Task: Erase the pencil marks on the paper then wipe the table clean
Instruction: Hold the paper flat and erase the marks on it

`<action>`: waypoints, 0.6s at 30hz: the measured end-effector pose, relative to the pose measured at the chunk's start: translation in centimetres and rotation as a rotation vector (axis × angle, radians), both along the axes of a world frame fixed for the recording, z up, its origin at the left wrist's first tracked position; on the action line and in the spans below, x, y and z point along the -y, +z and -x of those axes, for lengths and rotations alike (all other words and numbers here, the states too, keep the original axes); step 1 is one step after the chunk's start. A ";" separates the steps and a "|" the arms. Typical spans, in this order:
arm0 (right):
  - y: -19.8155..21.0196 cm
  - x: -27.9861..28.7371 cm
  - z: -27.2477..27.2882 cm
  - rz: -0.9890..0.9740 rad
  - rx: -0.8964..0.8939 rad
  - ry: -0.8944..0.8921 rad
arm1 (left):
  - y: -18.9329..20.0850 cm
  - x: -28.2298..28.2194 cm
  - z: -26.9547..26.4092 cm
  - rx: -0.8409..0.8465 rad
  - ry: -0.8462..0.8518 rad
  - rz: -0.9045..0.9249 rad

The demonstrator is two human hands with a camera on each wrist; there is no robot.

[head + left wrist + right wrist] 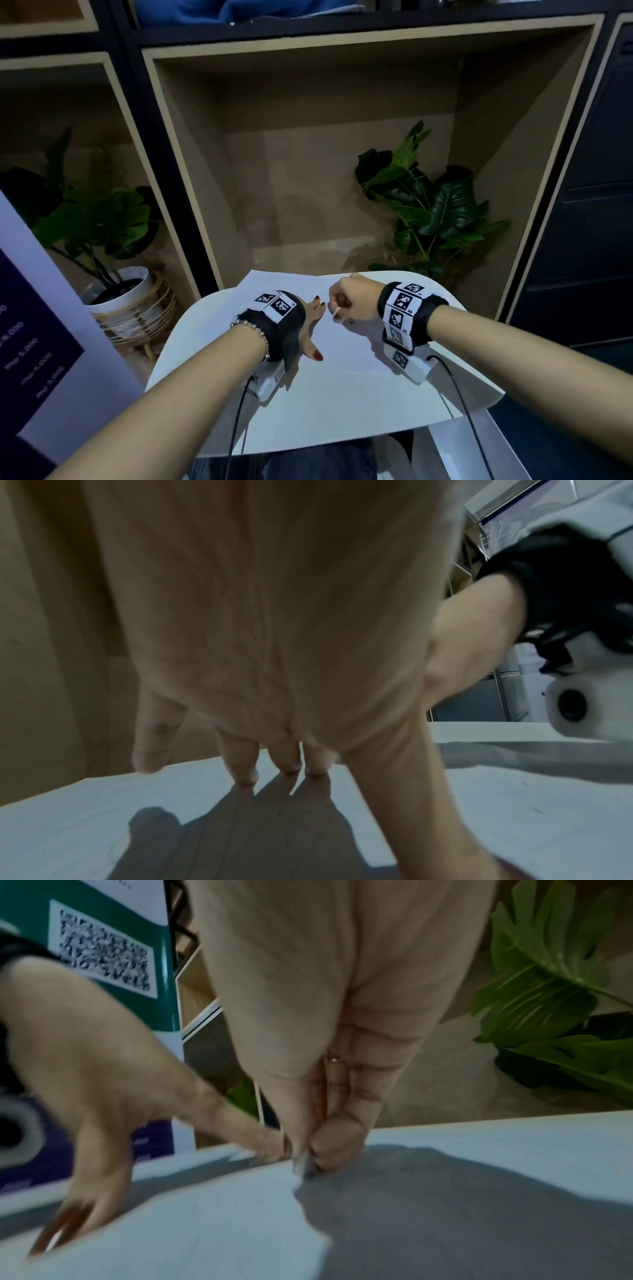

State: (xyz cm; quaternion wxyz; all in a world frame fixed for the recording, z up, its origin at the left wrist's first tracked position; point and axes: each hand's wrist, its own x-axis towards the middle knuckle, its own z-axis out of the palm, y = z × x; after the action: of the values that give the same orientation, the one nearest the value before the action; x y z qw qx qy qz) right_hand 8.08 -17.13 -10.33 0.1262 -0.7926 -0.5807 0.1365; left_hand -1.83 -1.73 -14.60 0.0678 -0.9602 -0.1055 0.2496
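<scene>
A white sheet of paper (356,342) lies on the small white table (342,418). My left hand (314,325) lies flat on the sheet's left part, fingers straight and spread; the left wrist view shows the fingertips (245,777) pressing the paper (103,818). Just to its right, my right hand (346,301) is curled and pinches a small white eraser (337,312) with its tip down on the sheet. In the right wrist view the eraser (300,1168) pokes out between thumb and fingers and touches the paper (205,1231). Only faint specks of pencil show.
A wooden shelf unit (308,154) stands behind the table. One potted plant (113,291) sits on the floor at the left and another leafy plant (428,205) at the right. A purple sign (34,342) leans at the left edge. Camera cables (462,411) trail over the table's front.
</scene>
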 end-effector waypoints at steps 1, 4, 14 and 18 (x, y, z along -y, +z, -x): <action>0.0 0.2 0.1 0.034 -0.019 0.033 | 0.0 0.0 0.0 -0.001 -0.002 -0.003; 0.7 1.5 0.4 0.198 -0.196 0.150 | -0.4 -0.2 0.0 -0.013 -0.011 -0.036; 0.5 1.7 1.5 0.109 -0.127 0.128 | -0.5 0.2 0.1 -0.001 0.006 -0.016; 1.7 2.5 0.9 0.310 -0.251 0.227 | 0.0 0.3 0.0 -0.001 -0.012 -0.024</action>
State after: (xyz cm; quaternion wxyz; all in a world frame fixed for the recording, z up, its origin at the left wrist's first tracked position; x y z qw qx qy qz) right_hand 7.23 -19.59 -8.60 0.0582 -0.7088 -0.6181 0.3349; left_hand -1.83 -1.99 -14.59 0.0809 -0.9598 -0.1027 0.2483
